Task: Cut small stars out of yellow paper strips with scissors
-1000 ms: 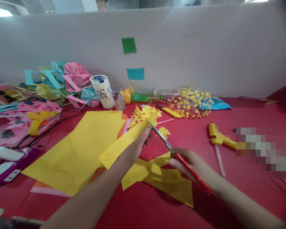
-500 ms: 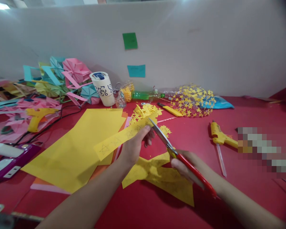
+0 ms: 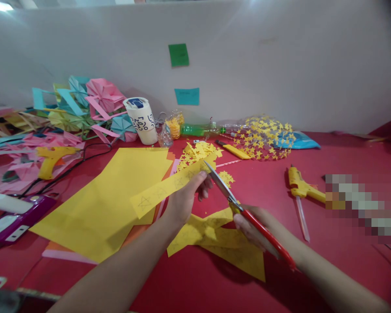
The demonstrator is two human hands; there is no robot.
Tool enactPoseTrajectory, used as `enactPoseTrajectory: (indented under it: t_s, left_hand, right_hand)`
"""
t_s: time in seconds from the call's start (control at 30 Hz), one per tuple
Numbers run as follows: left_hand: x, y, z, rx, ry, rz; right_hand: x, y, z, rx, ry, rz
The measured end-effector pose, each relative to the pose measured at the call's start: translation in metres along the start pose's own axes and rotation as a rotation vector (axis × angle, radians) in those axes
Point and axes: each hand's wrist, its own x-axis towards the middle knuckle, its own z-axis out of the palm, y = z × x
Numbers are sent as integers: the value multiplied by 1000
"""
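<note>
My left hand point(image 3: 189, 193) pinches a yellow paper strip point(image 3: 156, 196) close to its right end. Several pencil-drawn stars run along the strip. Red-handled scissors point(image 3: 223, 184) are in my right hand point(image 3: 252, 224), its fingers wrapped round the handles. The blade tips touch the strip's right end, just past my left fingertips. Below both hands, more yellow paper pieces point(image 3: 215, 241) lie on the red table. Behind the strip is a heap of cut yellow stars and scraps point(image 3: 198, 152), with a smaller pile of stars point(image 3: 226, 179) right of the blades.
Yellow sheets point(image 3: 117, 191) lie at left over orange and pink paper. Yellow glue guns rest at left point(image 3: 50, 161) and right point(image 3: 298, 182). At the back stand a white tumbler point(image 3: 141, 121), a green bottle point(image 3: 197, 129), a yellow cutter point(image 3: 236, 151) and star-covered plastic point(image 3: 263, 137).
Almost nothing differs. The strip's left end has shifted slightly to the right, and both hands keep their hold.
</note>
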Motion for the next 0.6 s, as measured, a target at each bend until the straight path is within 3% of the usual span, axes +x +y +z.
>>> enactPoseTrajectory:
  t_s: [0.6]
  left_hand:
    - [1, -2, 0, -69, -4, -14]
  right_hand:
    - [0, 5, 1, 32, 15, 18]
